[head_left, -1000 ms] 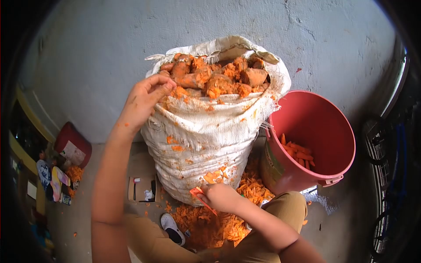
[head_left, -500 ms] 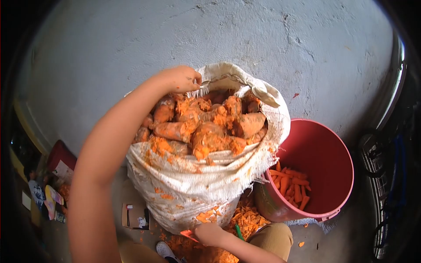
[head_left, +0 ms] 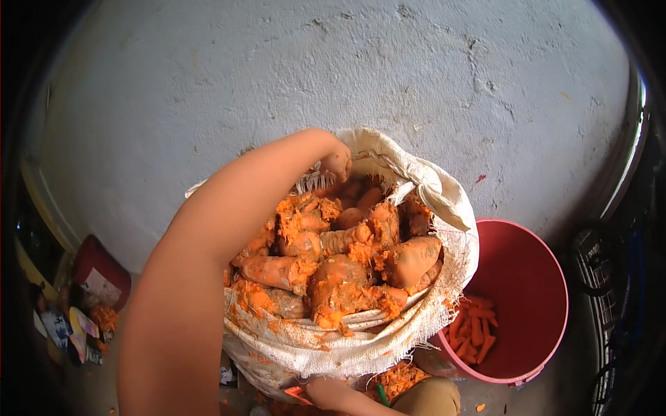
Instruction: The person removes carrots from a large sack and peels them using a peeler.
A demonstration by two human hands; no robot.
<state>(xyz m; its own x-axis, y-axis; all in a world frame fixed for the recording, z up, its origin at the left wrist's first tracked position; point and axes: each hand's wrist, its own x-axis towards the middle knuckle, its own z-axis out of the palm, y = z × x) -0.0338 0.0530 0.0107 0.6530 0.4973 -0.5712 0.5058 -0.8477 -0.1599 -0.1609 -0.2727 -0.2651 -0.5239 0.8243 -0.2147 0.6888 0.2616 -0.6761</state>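
A large white woven sack (head_left: pixel 298 353) stands in front of me, full of big, rough carrots (head_left: pixel 340 277) smeared with orange pulp. Over its far rim my left hand (head_left: pixel 337 163) is closed, with the fingers curled on the sack's edge; part of the grip is hidden. Low in front of the sack, my right hand (head_left: pixel 331 394) is closed around an orange peeler (head_left: pixel 298 394), whose frame sticks out to the left. A green handle-like piece (head_left: pixel 382 395) shows just right of that hand.
At the right stands a red bucket (head_left: pixel 534 312) with peeled carrots (head_left: pixel 474 331) in it. Orange peelings (head_left: pixel 399 379) lie below the sack. A grey wall (head_left: pixel 277 76) rises close behind. A dark red container (head_left: pixel 103 274) and packets (head_left: pixel 80 336) are at the left.
The view has tilted up, so the sack and bucket sit lower. My left hand has shifted right along the far rim. My right hand still holds the peeler.
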